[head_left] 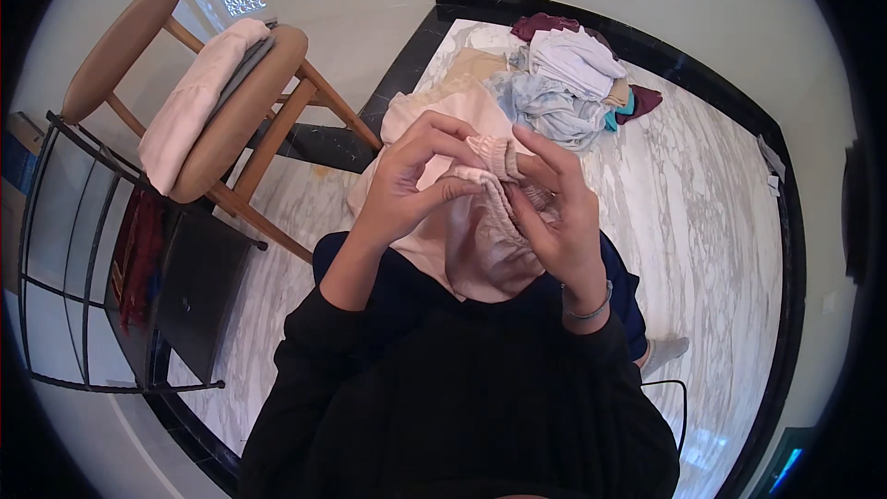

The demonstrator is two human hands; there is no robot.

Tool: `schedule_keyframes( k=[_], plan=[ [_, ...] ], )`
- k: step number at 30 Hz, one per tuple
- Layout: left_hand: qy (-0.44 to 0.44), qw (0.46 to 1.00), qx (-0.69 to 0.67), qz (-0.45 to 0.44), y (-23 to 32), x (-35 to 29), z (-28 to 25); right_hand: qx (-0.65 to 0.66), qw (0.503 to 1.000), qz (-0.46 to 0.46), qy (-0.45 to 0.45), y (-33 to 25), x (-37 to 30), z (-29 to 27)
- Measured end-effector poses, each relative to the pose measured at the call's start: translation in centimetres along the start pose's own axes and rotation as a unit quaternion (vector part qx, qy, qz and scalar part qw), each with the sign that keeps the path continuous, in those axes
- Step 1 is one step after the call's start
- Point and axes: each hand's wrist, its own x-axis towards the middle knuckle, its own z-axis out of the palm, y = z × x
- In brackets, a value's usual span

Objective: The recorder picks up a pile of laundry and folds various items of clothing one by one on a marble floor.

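Pink garment [448, 249] lies over the person's lap [334, 257], trailing far onto marble floor [711, 222]. Left hand [411, 176]: thumb and fingers clamped on its gathered edge [494, 203]. Right hand [562, 208]: likewise. Clothes pile [573, 69] far; chair [273, 83] left; floor runs right to black skirting [794, 259].

No readable text, labels, numbers or signs anywhere
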Motion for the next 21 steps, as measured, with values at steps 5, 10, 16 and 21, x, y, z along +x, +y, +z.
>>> schedule_keyframes(
  k=[5, 10, 16, 21],
  plan=[
    [0.067, 0.997, -0.034, 0.004, -0.5, -0.5, 0.0, 0.012, 0.999, 0.009, -0.033, -0.6, 0.0, 0.8],
    [0.045, 0.995, 0.077, 0.042, -0.4, -0.5, 0.0, 0.085, 0.984, 0.126, -0.094, -1.2, 0.4, 1.2],
    [0.101, 0.988, -0.075, -0.084, -0.9, -1.6, 1.4, 0.11, 0.985, 0.104, -0.083, -0.9, 2.0, -0.5],
    [-0.199, 0.939, 0.261, -0.098, -4.7, -3.7, -0.1, -0.02, 0.989, -0.136, 0.061, -1.3, 3.3, -5.8]
  ],
)
